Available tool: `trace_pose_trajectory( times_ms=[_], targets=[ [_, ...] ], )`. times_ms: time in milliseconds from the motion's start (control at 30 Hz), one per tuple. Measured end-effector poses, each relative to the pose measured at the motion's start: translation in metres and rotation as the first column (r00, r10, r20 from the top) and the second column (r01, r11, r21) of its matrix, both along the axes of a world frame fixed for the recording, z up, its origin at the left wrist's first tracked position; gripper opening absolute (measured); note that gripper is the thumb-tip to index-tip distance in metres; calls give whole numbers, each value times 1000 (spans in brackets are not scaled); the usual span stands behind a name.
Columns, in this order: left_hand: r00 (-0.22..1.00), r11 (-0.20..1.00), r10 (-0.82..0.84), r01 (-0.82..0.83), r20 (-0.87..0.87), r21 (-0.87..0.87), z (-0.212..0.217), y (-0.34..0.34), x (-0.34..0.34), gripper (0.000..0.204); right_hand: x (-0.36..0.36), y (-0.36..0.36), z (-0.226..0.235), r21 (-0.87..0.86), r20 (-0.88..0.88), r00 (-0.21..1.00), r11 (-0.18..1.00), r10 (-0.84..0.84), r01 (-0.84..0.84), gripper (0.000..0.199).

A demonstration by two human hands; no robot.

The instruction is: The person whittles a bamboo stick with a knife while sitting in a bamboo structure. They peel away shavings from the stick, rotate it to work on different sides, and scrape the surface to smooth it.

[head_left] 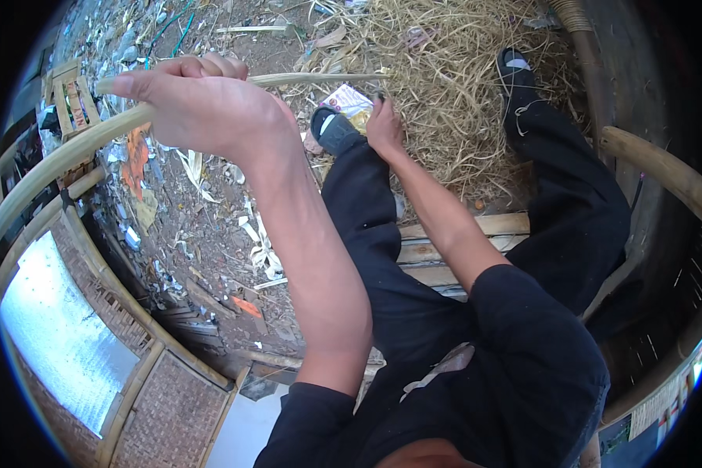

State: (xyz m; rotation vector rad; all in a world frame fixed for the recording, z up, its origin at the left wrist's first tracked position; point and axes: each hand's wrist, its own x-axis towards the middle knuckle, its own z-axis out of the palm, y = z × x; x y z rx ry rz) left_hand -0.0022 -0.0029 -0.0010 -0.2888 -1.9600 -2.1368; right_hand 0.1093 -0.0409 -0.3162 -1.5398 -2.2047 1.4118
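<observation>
My left hand (210,109) is closed in a fist at the upper left, thumb pointing left. A thin pale bamboo-like strip (312,79) runs through it, with a short end showing by the thumb and the longer part reaching right. A thicker pale pole (62,152) curves from the left rim up to the same fist; whether it joins the strip is hidden. Lower down, my right hand (386,129) is closed near the strip's right end. A small dark thing (380,97) shows at its fingertips, too small to name.
I sit on a bamboo slat bench (499,225), legs apart. Dry straw-like shavings (452,117) heap between my sandalled feet. A printed packet (347,100) lies by the left sandal (335,134). Scraps litter the dirt floor. A wooden crate (76,105) and woven panel (160,413) stand left; a bamboo pole (655,168) right.
</observation>
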Motion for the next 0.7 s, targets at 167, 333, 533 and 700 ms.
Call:
trace_pose_trajectory(
  times_ms=[167, 333, 533, 700],
  targets=[
    [995, 994, -90, 92, -35, 60, -11, 7, 12, 48, 31, 22, -46, -289, 325, 944, 944, -62, 161, 44],
    [994, 991, -103, 105, -22, 84, -3, 11, 9, 48, 37, 2, -21, -273, 112, 990, 955, -89, 117, 52],
    [990, 990, -142, 142, 9, 17, 0, 5, 6, 52, 10, 15, -1, -223, -63, 990, 969, -127, 110, 36],
    [989, 989, -143, 141, 38, 49, 0, 9, 8, 51, -10, 27, -30, -374, 81, 984, 911, -156, 175, 39]
  ],
)
